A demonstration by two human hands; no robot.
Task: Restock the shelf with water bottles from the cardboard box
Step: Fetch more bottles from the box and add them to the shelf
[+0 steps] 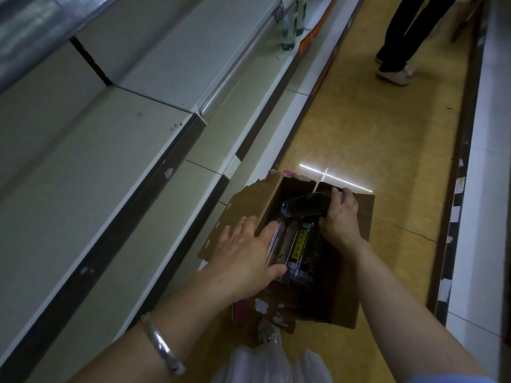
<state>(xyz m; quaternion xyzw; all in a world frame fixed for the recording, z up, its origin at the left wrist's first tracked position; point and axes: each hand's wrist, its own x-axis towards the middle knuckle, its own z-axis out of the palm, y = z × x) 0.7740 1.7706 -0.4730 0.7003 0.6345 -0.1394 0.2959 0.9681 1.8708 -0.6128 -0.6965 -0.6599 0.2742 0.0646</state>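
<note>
An open cardboard box stands on the floor beside the shelving. Inside lie dark-labelled water bottles, one with a yellow strip on its label. My right hand grips a dark bottle that lies across the top of the others at the box's far end. My left hand reaches in from the left with its fingers spread, the thumb and forefinger against the side of a clear bottle. The broad pale shelf on the left holds no bottles here.
A lower shelf level runs along the aisle beneath the broad one. Green glass bottles stand on it far off. A person's legs stand in the aisle ahead. A white plastic bag hangs below me. Another shelf edge runs along the right.
</note>
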